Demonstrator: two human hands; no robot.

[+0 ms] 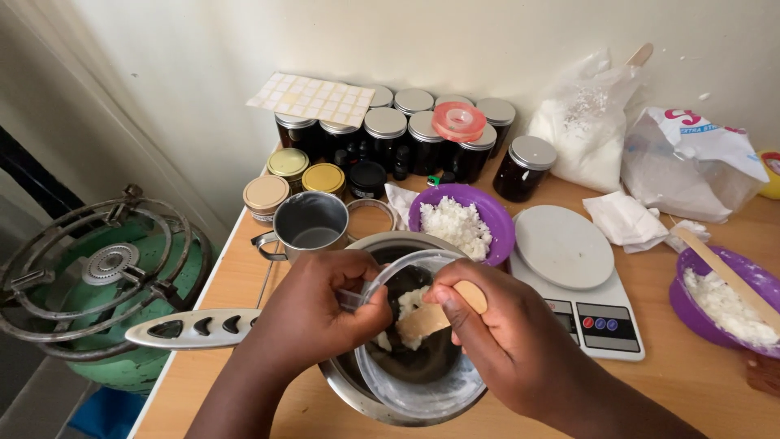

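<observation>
I see my left hand (325,313) pinching one clear plastic tub (406,341) tilted over one steel pot (382,406) at the bench's near edge, my right hand (508,337) clamped on one flat wooden stick (435,313) scraping white flakes, two purple bowls (487,213) behind and right.

Steel mug (311,222) and purple bowl (463,221) crowd behind; scale (578,280) blocks right.
</observation>
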